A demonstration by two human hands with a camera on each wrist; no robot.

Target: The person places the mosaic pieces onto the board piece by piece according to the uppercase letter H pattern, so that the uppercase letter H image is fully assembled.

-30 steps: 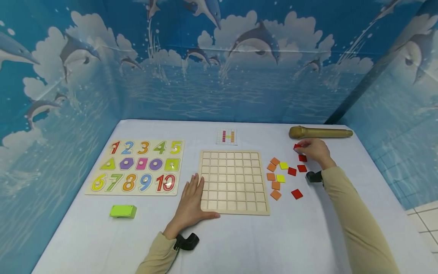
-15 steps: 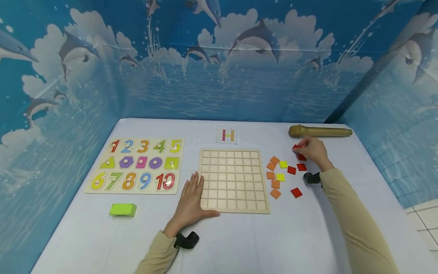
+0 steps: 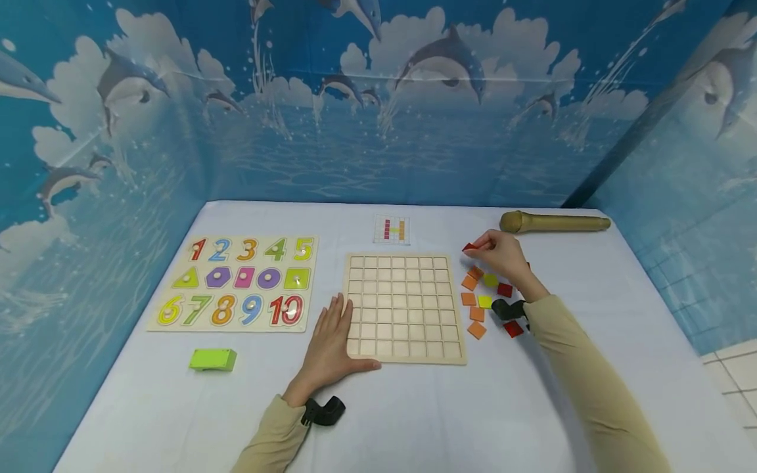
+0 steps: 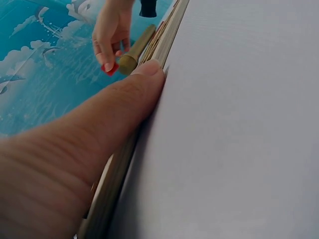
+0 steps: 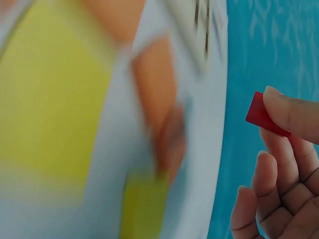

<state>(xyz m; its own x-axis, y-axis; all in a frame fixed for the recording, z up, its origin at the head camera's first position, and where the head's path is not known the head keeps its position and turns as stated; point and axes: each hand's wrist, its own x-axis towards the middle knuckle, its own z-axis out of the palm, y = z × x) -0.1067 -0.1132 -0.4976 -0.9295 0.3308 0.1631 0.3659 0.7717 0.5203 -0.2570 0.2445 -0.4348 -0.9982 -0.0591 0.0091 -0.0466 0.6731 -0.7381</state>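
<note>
A red square tile [image 5: 261, 115] is pinched between the thumb and fingers of my right hand [image 3: 501, 255], held above the table just right of the wooden grid board's [image 3: 405, 309] far corner. My left hand [image 3: 328, 348] rests with straight, spread fingers at the board's near left corner. In the left wrist view the left thumb [image 4: 119, 107] lies along the board's edge. Orange tiles [image 3: 468, 299], yellow tiles [image 3: 485, 301] and red tiles [image 3: 512, 328] lie loose right of the board, some partly hidden by my right hand and wrist.
Behind the board lies a small pattern card [image 3: 391, 230]. To the left are a number and shape puzzle board [image 3: 236, 282] and a green block [image 3: 213, 359]. A brownish club-like stick [image 3: 556, 222] lies at the back right. Dolphin-printed curtains [image 3: 378, 144] enclose the table.
My right hand has come away from the red tiles at the far right and moved left toward the grid board, carrying one red tile. The left hand stays in place.
</note>
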